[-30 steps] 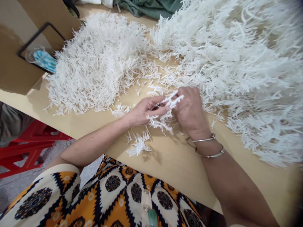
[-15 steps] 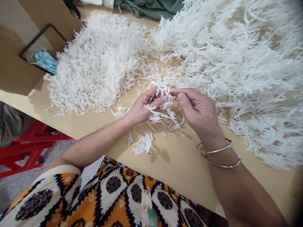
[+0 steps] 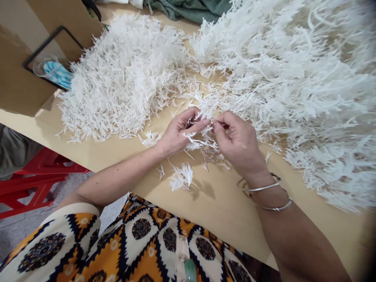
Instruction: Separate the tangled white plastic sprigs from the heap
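And there's the shift: the right hand [image 3: 239, 143] has turned from knuckles-up to thumb-side up, bringing its fingertips right against the left hand's, so the work looks to be fine fingertip stuff now. The left hand [image 3: 178, 131] clasps a bunch of white sprigs [image 3: 198, 145] between thumb and fingers, just above the tabletop [image 3: 232, 211]; the right thumb and forefinger pinch at its edge, on a strand too small to make out. A little white clump [image 3: 182, 176] sits just below. Beyond, two shaggy heaps: a left pile [image 3: 123, 78] and a bigger right pile [image 3: 293, 78]. Cardboard box [image 3: 17, 90] at far left, green cloth [image 3: 188, 9] at the back, red stool [image 3: 29, 183] down on the grey floor [image 3: 70, 196].
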Available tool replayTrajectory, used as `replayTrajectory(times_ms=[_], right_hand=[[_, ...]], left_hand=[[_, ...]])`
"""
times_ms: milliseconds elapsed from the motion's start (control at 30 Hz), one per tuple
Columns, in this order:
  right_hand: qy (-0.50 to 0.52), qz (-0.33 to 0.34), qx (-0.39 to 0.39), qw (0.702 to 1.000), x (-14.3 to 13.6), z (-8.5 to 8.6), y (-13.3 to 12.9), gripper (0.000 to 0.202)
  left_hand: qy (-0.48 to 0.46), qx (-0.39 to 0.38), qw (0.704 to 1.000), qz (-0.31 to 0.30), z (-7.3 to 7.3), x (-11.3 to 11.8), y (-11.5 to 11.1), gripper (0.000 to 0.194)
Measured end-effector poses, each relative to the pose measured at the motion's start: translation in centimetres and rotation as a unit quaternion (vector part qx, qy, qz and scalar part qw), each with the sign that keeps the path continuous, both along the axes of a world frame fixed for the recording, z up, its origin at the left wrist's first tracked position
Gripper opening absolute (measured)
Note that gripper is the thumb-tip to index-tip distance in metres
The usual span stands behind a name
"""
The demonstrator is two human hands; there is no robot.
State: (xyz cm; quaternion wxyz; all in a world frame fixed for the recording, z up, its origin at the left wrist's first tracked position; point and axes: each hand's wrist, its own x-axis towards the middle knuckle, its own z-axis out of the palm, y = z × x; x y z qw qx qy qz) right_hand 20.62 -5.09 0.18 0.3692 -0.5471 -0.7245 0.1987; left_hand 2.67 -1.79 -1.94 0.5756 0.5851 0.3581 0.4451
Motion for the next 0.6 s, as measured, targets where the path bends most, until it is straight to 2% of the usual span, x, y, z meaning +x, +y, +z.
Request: replayTrajectory(times_ms=[133,267,333,467,533,600], right_hand=[[-0.037,-0.016,0.010,0.999,-0.3,-0.9,0.6,0.016],[-0.074,-0.046,0.020,0.996,0.5,-2.0,1.4,0.023],[-0.072,-0.047,0.024,0.996,1.1,-2.3,1.6,0.021],[-0.038,-0.071,0.023,0.996,1.8,-2.3,1.5,0.026],[-0.003,-0.093,0.011,0.996,1.9,-2.3,1.4,0.026],[0.043,-0.102,0.003,0.994,2.1,-2.2,1.4,0.015]], left_hand=[[0.001,0.044,0.999,-0.012,-0.2,-0.3,0.1,0.045],[0.004,0.073,0.992,-0.102,0.4,-0.1,-0.7,0.035],[0.014,0.053,0.991,-0.124,0.6,0.1,-1.0,0.035],[-0.014,-0.034,0.998,-0.044,0.6,0.3,-0.8,0.044],[-0.032,-0.066,0.997,-0.027,0.6,0.3,-0.5,0.045],[-0.046,-0.081,0.995,-0.027,0.7,0.3,-0.3,0.044]])
